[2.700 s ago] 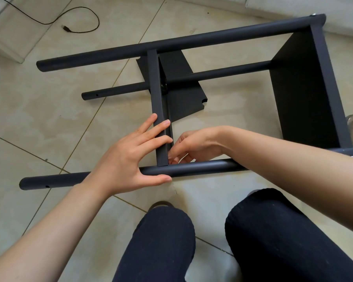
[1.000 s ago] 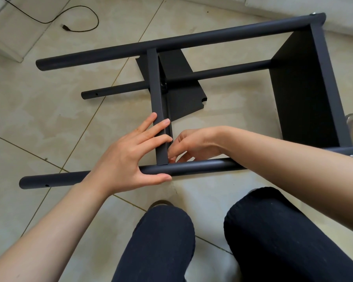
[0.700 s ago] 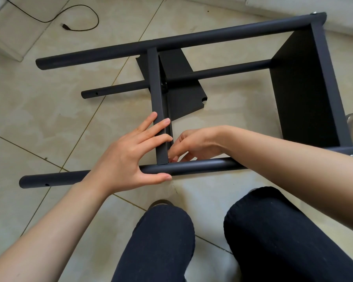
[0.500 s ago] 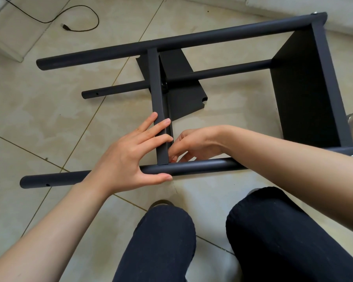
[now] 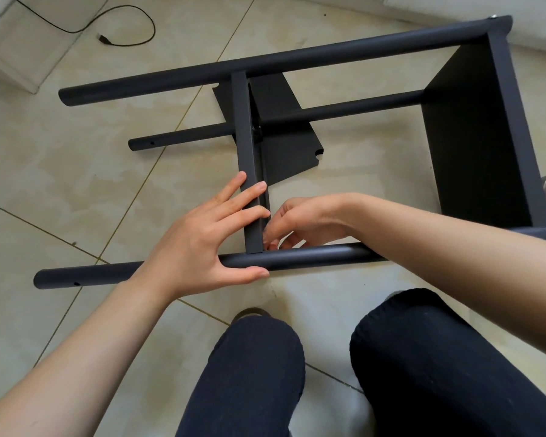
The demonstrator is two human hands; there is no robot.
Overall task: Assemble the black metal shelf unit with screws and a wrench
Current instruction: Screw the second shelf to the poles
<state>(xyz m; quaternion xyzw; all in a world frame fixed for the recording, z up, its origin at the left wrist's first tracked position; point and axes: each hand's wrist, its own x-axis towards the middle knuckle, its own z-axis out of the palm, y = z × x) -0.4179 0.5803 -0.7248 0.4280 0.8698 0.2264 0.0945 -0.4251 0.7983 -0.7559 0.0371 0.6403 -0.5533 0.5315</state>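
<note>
We read this as a home room, work done on the floor. Evidence: glossy beige floor tiles (image 5: 76,171) with thin grout lines, a loose black cable (image 5: 120,23) with a plug end lying on them, white furniture or wall base along the edges (image 5: 10,61). No bench, no tool racks.

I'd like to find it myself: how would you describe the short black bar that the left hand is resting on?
Start at the black metal shelf frame lying on its side on the tiled floor. Two long round tubes run across it, the far tube and the near tube. The short flat black crossbar bridges them under the left hand; it alone is flat-faced.
</note>
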